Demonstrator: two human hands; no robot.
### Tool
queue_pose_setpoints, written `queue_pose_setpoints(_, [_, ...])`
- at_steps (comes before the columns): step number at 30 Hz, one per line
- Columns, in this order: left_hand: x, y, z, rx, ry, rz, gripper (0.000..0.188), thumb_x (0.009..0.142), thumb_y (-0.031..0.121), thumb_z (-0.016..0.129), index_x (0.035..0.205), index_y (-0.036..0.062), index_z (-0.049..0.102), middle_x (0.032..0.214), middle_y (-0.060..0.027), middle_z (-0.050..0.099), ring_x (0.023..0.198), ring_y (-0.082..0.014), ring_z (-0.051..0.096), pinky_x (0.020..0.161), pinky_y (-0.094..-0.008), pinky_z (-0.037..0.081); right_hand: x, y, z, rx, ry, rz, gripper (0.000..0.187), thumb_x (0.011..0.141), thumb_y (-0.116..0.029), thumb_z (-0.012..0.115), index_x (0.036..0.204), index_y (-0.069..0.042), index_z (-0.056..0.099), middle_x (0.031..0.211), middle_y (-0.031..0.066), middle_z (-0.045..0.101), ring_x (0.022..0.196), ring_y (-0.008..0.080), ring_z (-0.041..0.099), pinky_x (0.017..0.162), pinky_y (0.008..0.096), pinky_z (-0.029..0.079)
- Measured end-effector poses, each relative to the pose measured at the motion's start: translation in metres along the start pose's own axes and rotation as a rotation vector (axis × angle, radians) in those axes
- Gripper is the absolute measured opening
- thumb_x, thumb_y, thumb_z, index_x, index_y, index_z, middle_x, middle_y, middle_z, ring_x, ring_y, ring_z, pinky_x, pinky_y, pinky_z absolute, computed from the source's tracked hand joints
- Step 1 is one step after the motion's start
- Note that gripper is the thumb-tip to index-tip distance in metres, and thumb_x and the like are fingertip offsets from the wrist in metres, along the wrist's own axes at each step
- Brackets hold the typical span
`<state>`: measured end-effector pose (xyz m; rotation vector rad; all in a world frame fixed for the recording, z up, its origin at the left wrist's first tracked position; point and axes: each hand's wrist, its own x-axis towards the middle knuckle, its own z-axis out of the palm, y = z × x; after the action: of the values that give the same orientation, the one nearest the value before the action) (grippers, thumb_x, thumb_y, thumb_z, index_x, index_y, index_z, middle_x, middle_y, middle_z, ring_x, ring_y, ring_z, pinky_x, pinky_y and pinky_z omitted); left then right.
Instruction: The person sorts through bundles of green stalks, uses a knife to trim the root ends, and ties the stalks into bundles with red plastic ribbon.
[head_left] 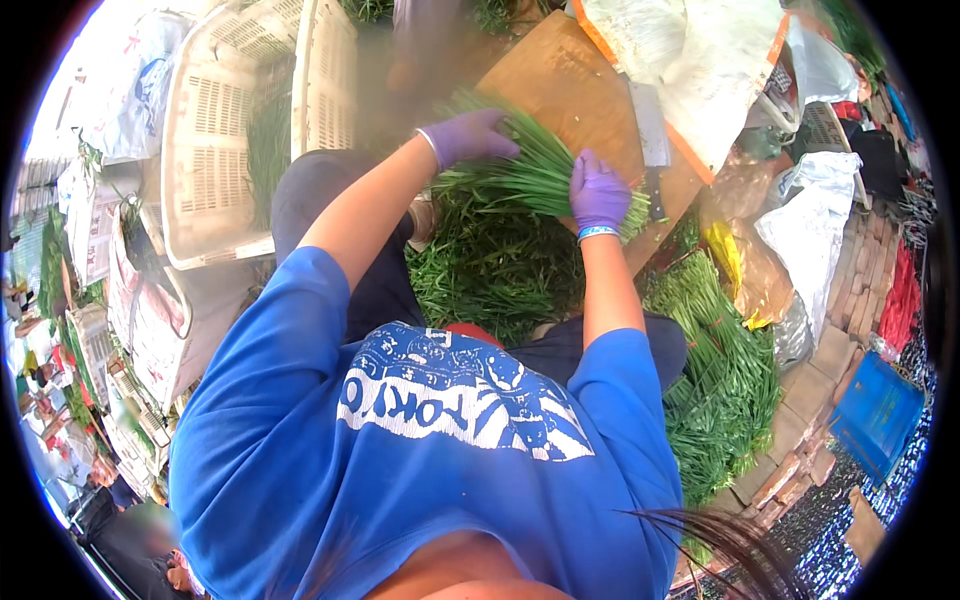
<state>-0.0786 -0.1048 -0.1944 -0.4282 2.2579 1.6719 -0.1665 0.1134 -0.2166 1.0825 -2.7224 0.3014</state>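
A bunch of long green garlic chives (540, 170) stretches between my hands, slanting over the near edge of a wooden board (560, 75). My right hand (600, 193), in a purple glove, is closed around the pale-stemmed end at the right. On the leafy side is my left hand (470, 138), also gloved in purple, its thumb and fingers apart against the bunch. Its fingertips are partly lost among the leaves. A wide-bladed cleaver (650, 122) lies on the board just beyond my right hand. Loose chive leaves (490, 260) heap up below, between my knees.
A white plastic crate (215, 150) holding some greens stands at the left. Beside my right knee is a big pile of chives (710, 380). A white sack (690, 60) covers the board's far right side. Plastic bags (810, 220) and a blue container (877, 413) lie further right.
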Motion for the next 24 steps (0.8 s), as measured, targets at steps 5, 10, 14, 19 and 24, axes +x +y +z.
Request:
queue_pose_setpoints(5, [0.009, 0.009, 0.018, 0.337, 0.288, -0.1, 0.055, 0.077, 0.04, 0.059, 0.113, -0.0018, 0.049, 0.101, -0.0192, 0.057, 0.091, -0.031, 0.056, 0.08, -0.0349, 0.043, -0.001, 0.0, 0.004, 0.059, 0.056, -0.013, 0.018, 0.084, -0.029, 0.043, 0.081, -0.014, 0.051, 0.067, 0.0068, 0.056, 0.061, 0.027, 0.055, 0.056, 0.0408, 0.043])
queue_pose_setpoints(10, [0.033, -0.032, 0.022, 0.724, 0.185, 0.016, 0.034, 0.08, 0.026, 0.054, 0.105, 0.0026, 0.055, 0.095, -0.0172, 0.06, 0.088, -0.0316, 0.056, 0.079, -0.0349, 0.044, -0.002, -0.002, 0.008, 0.055, 0.064, -0.017, 0.019, 0.083, -0.029, 0.044, 0.081, -0.012, 0.052, 0.067, 0.0071, 0.056, 0.062, 0.0268, 0.055, 0.056, 0.0405, 0.043])
queue_pose_setpoints(14, [0.014, -0.036, 0.048, 0.484, 0.407, -0.112, 0.02, 0.08, 0.016, 0.047, 0.097, 0.0115, 0.058, 0.086, -0.0148, 0.061, 0.072, -0.031, 0.059, 0.066, -0.039, 0.047, -0.004, 0.004, 0.013, 0.081, 0.031, -0.032, 0.021, 0.083, -0.029, 0.044, 0.078, -0.011, 0.054, 0.068, 0.0075, 0.056, 0.062, 0.0266, 0.056, 0.057, 0.0399, 0.044])
queue_pose_setpoints(19, [-0.035, -0.039, -0.056, 0.865, 0.576, -0.59, 0.033, 0.086, 0.029, 0.037, 0.1, 0.0131, 0.062, 0.103, -0.0098, 0.06, 0.095, -0.0246, 0.058, 0.074, -0.034, 0.048, 0.001, 0.006, -0.005, 0.156, -0.224, -0.003, 0.037, 0.081, -0.042, 0.047, 0.099, -0.01, 0.055, 0.09, 0.0126, 0.057, 0.083, 0.0287, 0.056, 0.073, 0.0404, 0.043])
queue_pose_setpoints(24, [-0.074, -0.084, -0.124, 0.779, 0.821, -0.565, 0.043, 0.087, 0.038, 0.034, 0.119, 0.0118, 0.048, 0.11, -0.0066, 0.054, 0.097, -0.0175, 0.053, 0.086, -0.0337, 0.04, 0.011, 0.019, -0.015, 0.105, -0.554, -0.301, 0.105, 0.057, -0.055, 0.068, 0.135, -0.009, 0.016, 0.118, 0.017, 0.047, 0.11, 0.0296, 0.045, 0.095, 0.0432, 0.031])
